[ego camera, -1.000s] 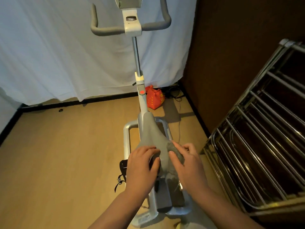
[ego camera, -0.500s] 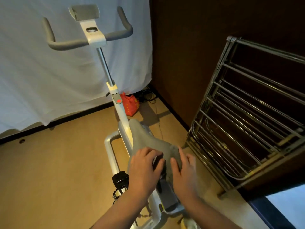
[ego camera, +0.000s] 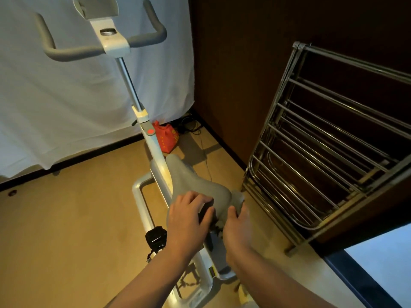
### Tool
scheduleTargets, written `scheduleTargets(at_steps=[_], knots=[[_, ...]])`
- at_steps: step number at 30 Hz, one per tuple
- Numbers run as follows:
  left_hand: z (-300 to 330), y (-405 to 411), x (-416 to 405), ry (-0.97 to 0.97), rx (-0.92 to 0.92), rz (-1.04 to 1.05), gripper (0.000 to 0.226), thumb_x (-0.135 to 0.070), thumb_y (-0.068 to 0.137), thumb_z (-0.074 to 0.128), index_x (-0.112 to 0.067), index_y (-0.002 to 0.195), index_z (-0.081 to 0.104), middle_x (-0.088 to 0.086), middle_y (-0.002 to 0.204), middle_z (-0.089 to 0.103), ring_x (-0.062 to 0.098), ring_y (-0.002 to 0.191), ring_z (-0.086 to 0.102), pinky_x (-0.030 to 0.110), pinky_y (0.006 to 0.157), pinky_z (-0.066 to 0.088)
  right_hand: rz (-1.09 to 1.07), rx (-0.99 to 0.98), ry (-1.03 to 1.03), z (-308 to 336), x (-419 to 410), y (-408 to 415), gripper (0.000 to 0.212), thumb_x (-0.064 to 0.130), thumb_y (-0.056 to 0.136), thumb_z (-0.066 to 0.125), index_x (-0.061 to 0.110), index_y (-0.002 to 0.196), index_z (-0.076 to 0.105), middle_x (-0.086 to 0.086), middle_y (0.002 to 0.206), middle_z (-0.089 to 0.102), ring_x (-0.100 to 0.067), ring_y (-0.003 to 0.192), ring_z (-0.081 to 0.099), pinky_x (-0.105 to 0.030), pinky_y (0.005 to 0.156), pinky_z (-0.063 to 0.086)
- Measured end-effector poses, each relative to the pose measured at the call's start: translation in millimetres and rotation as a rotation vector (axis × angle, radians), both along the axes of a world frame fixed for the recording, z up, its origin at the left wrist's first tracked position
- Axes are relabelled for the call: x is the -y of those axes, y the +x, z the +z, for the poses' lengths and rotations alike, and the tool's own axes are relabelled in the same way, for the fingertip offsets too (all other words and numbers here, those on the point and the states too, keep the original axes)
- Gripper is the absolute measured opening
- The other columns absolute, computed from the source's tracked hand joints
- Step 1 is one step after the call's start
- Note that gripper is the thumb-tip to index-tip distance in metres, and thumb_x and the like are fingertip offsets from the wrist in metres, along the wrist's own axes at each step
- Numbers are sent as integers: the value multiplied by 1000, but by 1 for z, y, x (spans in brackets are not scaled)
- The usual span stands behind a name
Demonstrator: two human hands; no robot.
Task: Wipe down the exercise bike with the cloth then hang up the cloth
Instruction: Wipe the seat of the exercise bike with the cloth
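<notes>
A white sheet [ego camera: 66,96] hangs along the back wall, beside a dark brown wall [ego camera: 244,63]. A folded chrome wire drying rack [ego camera: 329,152] leans against that brown wall on the right. The white-framed exercise bike [ego camera: 155,156] with grey handlebars [ego camera: 73,51] stands on the tan floor [ego camera: 66,218], its grey padded saddle [ego camera: 195,185] nearest the camera. A small red bag [ego camera: 166,138] lies behind the bike. The left hand [ego camera: 189,218] rests curled over the saddle's rear edge. The right hand [ego camera: 238,227] grasps the bunched grey cloth [ego camera: 237,197] against the saddle's right rear side.
</notes>
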State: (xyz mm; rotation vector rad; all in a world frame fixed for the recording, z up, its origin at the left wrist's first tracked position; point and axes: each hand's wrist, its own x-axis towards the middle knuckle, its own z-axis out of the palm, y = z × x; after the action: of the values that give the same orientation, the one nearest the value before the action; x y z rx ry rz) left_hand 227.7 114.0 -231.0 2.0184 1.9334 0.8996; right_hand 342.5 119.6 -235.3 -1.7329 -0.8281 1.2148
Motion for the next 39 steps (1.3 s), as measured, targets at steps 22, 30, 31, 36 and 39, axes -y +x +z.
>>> scheduleTargets(at_steps=[22, 30, 31, 36, 39], knots=[[7, 35, -10, -2, 27, 336, 9, -27, 87, 61, -32, 92, 66, -22, 92, 55, -3, 88, 36, 26, 77, 31, 965, 667, 524, 15, -62, 56, 43, 30, 101, 41, 33, 144, 38, 15, 141, 39, -7, 128, 36, -28, 102, 40], [2, 50, -10, 16, 44, 468, 12, -21, 86, 60, -27, 92, 69, -16, 93, 62, 5, 86, 46, 23, 73, 31, 1026, 547, 492, 14, -79, 61, 42, 27, 100, 44, 34, 142, 42, 16, 132, 45, -4, 120, 42, -20, 96, 39], [-1, 52, -10, 25, 67, 483, 14, -21, 86, 59, -26, 93, 70, -14, 96, 64, 8, 90, 50, 25, 75, 35, 1036, 518, 491, 12, -83, 61, 41, 26, 100, 44, 34, 141, 43, 16, 130, 46, -4, 118, 43, -19, 94, 39], [-3, 58, -13, 16, 125, 527, 16, -20, 86, 55, -24, 94, 69, -14, 99, 64, 9, 96, 51, 26, 80, 38, 1037, 442, 188, 4, -121, 45, 31, 31, 99, 42, 31, 128, 53, 3, 118, 60, -18, 101, 59, -40, 88, 52], [-2, 58, -11, 20, 118, 532, 19, -23, 87, 53, -24, 96, 70, -14, 100, 64, 8, 97, 50, 27, 82, 41, 1058, 463, 304, 1, -103, 55, 39, 29, 100, 42, 33, 138, 42, 9, 129, 44, -14, 112, 51, -39, 94, 48]])
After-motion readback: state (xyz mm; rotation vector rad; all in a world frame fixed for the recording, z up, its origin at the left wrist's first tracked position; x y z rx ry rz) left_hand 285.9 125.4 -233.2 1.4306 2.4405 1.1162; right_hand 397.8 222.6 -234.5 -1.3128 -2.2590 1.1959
